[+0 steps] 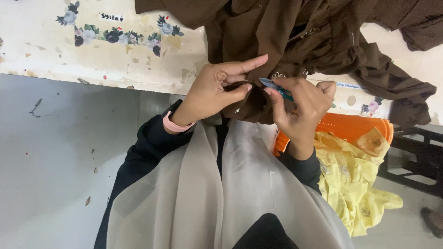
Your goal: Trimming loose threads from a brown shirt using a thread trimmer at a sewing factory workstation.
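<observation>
at the table edge, both hands meet over a fold of dark brown garment (pixel 277 32) that spills off the worn cream tabletop (pixel 92 60) toward the person's lap. left hand (pixel 214 92) pinches a bit of the brown cloth between thumb and middle fingers, index finger stretched out straight toward the right, lying along the fabric; grip narrow and closed on the cloth. right hand (pixel 300 103) holds a small blue-handled thread snipper (pixel 275 87), fingers curled tight round it, its pale pointed tip aimed left and touching or just beside the pinched fold, right next to the left thumb; cannot tell if the blades are open. hands nearly touching each other.

pink wristband (pixel 174 126) on the left wrist, black sleeves on both arms. sheer beige scarf (pixel 207 193) hangs down the person's front, low centre of view. floral stickers (pixel 117 36) run along the tabletop, upper left, well apart from the hands. orange plastic basket (pixel 355 127) sits just under the right hand, yellow cloth (pixel 355 184) draped out of it and down its side. grey floor (pixel 50 161) on the left, dark frame (pixel 415 157) at far right.
</observation>
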